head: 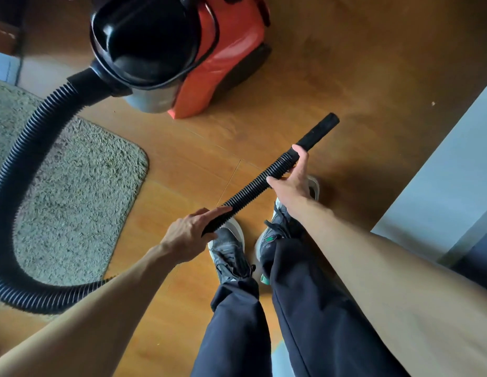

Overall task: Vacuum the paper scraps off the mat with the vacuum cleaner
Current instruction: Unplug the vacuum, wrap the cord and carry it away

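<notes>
Two bare hands hold a black ribbed hose [250, 187] above a wooden floor [359, 63]. The left hand [190, 234] is wrapped around the hose at its lower part, forefinger lying along it. The right hand [291, 183] grasps it further up, just below the smooth black nozzle [319, 130], which points up and to the right. From the left hand the hose loops under the left forearm [100, 308], across a grey shaggy mat [79, 191] on the left, and up to a red and black vacuum cleaner [217, 58] standing on the floor near the mat. Grey shoes [227, 240] show beneath the hose.
</notes>
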Available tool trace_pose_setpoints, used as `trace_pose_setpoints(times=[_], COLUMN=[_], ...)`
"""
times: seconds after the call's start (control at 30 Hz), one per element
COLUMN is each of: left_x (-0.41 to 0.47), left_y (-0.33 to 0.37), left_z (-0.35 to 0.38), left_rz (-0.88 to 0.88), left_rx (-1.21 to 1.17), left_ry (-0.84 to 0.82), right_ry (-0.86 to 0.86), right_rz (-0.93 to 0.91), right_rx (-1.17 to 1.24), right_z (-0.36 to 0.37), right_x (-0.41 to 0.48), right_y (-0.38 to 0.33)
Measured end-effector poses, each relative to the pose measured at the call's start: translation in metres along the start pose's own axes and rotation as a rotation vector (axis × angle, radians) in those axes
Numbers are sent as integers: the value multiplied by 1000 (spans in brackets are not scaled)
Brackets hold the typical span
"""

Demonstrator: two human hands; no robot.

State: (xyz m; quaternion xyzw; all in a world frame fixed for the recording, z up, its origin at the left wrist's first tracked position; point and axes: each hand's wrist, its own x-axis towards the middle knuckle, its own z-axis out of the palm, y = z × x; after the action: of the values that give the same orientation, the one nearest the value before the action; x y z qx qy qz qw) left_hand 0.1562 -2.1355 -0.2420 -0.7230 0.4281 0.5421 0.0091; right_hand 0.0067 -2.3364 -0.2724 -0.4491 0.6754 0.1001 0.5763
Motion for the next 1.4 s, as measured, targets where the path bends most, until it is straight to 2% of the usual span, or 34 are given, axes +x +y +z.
trace_pose_setpoints(times=[0.23, 0.37, 0.43, 0.6, 0.73, 0.93, 1.13, 1.27, 1.4], left_x=[13, 12, 8, -12, -46, -123, -221, -288, -341], left_y=[-18, -14, -6, 35, 83, 168, 258, 317, 365], left_z=[17, 17, 14, -15, -68, -195, -325, -391, -440], left_rz=[-6, -5, -1, 40, 53, -71, -62, 5, 42], left_rx=[113, 135, 143, 154, 100, 274, 324, 313, 361], left_ry=[78, 71, 47, -96, -86, 114, 340, 503, 555], right_ry=[54, 62, 48, -100, -138, -49, 47, 127, 219], right_rz=[12, -33, -53, -73, -165, -433, -597, -664, -698], right_rx=[64, -4, -93, -539, -714, -986, -1064, -1030, -981], right_z=[25, 26, 22, -10, -49, -121, -201, -245, -278], right_x=[19, 20, 16, -25, -81, -201, -344, -430, -496], right_y=[13, 16, 11, -23, -72, -173, -282, -337, -375])
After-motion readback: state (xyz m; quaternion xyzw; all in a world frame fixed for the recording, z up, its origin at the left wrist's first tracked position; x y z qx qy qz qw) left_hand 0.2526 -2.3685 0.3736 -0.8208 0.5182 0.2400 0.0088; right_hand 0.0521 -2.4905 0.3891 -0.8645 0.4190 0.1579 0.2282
